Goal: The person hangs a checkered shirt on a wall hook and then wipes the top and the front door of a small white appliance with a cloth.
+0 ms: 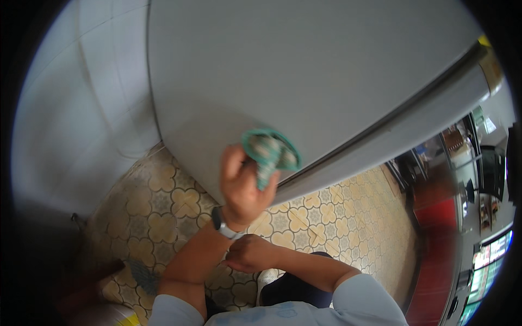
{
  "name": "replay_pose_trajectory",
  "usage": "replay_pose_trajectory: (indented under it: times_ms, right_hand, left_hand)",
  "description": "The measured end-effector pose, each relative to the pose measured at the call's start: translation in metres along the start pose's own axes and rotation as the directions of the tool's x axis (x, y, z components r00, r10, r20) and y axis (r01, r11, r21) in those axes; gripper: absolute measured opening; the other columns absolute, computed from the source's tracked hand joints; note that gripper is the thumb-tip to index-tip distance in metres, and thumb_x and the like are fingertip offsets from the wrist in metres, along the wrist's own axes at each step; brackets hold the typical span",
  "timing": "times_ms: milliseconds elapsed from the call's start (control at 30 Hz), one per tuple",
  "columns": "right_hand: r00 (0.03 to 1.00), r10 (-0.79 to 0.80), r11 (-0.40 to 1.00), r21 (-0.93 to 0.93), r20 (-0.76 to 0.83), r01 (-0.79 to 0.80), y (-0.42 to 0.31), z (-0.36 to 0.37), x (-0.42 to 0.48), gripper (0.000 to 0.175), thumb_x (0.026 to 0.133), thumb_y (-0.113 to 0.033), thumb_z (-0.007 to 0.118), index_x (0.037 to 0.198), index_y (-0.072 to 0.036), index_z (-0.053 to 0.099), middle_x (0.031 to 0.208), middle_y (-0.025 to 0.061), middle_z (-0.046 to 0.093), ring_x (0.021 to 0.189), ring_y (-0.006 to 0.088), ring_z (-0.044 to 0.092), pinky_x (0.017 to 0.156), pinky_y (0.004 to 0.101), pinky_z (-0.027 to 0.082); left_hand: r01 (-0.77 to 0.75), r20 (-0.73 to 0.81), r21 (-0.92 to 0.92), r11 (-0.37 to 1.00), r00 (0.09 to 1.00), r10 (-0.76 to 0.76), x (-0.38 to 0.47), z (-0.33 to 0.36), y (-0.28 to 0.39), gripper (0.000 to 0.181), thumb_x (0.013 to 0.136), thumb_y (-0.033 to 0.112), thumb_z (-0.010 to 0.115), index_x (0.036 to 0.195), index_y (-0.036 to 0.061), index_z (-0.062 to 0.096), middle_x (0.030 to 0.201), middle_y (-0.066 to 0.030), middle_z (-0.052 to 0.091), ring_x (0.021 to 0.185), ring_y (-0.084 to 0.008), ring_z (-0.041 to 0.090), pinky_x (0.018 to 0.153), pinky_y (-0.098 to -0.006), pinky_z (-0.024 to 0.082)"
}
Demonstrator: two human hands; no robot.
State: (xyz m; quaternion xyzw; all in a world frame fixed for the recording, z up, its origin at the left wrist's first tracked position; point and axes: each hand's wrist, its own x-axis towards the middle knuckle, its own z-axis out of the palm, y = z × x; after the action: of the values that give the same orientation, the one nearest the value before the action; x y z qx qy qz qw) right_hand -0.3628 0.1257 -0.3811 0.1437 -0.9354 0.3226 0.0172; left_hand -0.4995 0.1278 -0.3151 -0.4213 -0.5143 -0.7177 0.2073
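Observation:
My left hand [244, 191], with a wristwatch [224, 226] on its wrist, grips a crumpled green-and-white cloth [267, 150]. The hand and cloth look blurred. They are in front of the lower part of a large smooth grey-white panel [285, 81], which looks like the side of a refrigerator. Whether the cloth presses on it at every point cannot be told. My right hand [253, 253] is curled closed just below the watch, close to my left forearm. No object shows in it, though its palm is hidden.
A white tiled wall [81, 114] meets the panel on the left. The long door edge [391, 134] runs along its right. Patterned floor tiles [318, 216] lie below. Red cabinets [436, 232] stand at right. A dark red object [89, 281] and a blue-grey item [142, 275] are at lower left.

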Motion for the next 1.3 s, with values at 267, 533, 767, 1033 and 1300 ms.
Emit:
replay_pose_trajectory:
  times_ms: [267,533,767,1033,1300]
  right_hand:
    - [1.000,0.012,0.998,-0.064,0.018,-0.011,-0.003,-0.002,-0.003,0.026,0.082,-0.024,0.057,0.061,-0.009,0.054,0.059,0.0083,0.052,0.059,0.0281,0.053,0.053,0.0383,0.044]
    - [1.000,-0.013,0.999,-0.051,-0.005,0.012,0.002,-0.001,-0.003,0.025,0.080,-0.021,0.061,0.060,-0.009,0.054,0.056,0.0063,0.048,0.055,0.0254,0.051,0.050,0.0361,0.041]
    - [0.999,0.029,0.999,-0.023,0.024,-0.029,0.005,-0.007,-0.001,0.025,0.081,-0.020,0.062,0.061,-0.007,0.056,0.059,0.0063,0.053,0.057,0.0254,0.052,0.051,0.0367,0.042]
    - [0.993,0.111,0.992,0.062,0.038,-0.113,0.010,-0.012,-0.005,0.027,0.083,-0.023,0.058,0.062,-0.006,0.056,0.060,0.0085,0.053,0.059,0.0273,0.053,0.053,0.0385,0.043]
    - [0.987,0.151,0.979,0.127,0.057,-0.157,0.017,-0.016,-0.001,0.029,0.086,-0.025,0.055,0.064,-0.006,0.055,0.061,0.0106,0.053,0.061,0.0296,0.054,0.054,0.0396,0.044]
  left_hand:
    - [-0.115,-0.074,0.159,0.981,0.989,0.128,-0.012,0.002,-0.022,0.014,0.071,-0.001,0.058,0.084,-0.0016,0.060,0.105,-0.0158,0.057,0.093,-0.0308,0.054,0.079,-0.0360,0.043]
    - [-0.041,-0.087,-0.022,0.999,0.995,0.039,0.004,0.003,-0.016,0.022,0.064,-0.004,0.064,0.085,0.0003,0.060,0.091,-0.0103,0.055,0.076,-0.0258,0.051,0.062,-0.0333,0.043]
    - [-0.099,-0.007,0.033,0.995,0.995,0.099,-0.012,-0.005,-0.021,0.018,0.066,-0.004,0.065,0.083,0.0011,0.061,0.093,-0.0124,0.055,0.076,-0.0261,0.053,0.064,-0.0320,0.044]
    - [-0.060,-0.102,-0.050,0.997,0.993,0.054,0.018,-0.002,-0.020,0.023,0.062,-0.005,0.067,0.084,0.0013,0.062,0.081,-0.0073,0.056,0.064,-0.0209,0.052,0.053,-0.0285,0.042]
    - [-0.008,-0.046,-0.065,0.998,0.999,0.005,0.025,-0.008,-0.014,0.021,0.063,-0.007,0.063,0.082,0.0002,0.063,0.082,-0.0100,0.059,0.058,-0.0162,0.053,0.052,-0.0236,0.042]
